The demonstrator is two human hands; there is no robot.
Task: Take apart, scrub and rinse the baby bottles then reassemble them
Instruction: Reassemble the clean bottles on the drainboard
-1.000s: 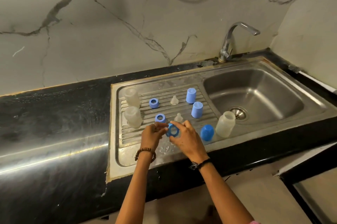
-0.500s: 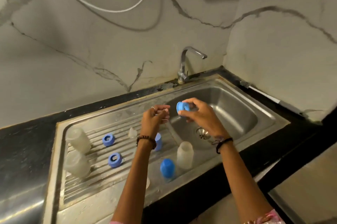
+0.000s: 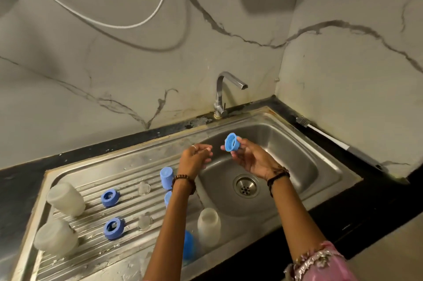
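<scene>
My right hand (image 3: 250,158) pinches a blue screw ring (image 3: 231,142) over the sink basin (image 3: 295,155), below the tap (image 3: 220,95). My left hand (image 3: 194,157) hovers just left of the ring with fingers loosely curled, and I see nothing in it. On the drainboard (image 3: 128,164) lie two frosted bottles (image 3: 66,198) (image 3: 56,237), two more blue rings (image 3: 110,198) (image 3: 113,228) and two clear nipples (image 3: 144,188) (image 3: 145,221). A third bottle (image 3: 209,227) stands by the basin's front corner. Blue caps (image 3: 166,177) (image 3: 188,245) sit beside my left forearm, which partly hides another.
The drain (image 3: 246,185) is open in the dry basin, and no water runs from the tap. A white-handled tool (image 3: 320,132) lies on the black counter at the right. A white cable (image 3: 128,25) hangs on the marble wall.
Both hands rose from the drainboard and moved right over the basin, the right carrying the blue ring. My view shifted right as well.
</scene>
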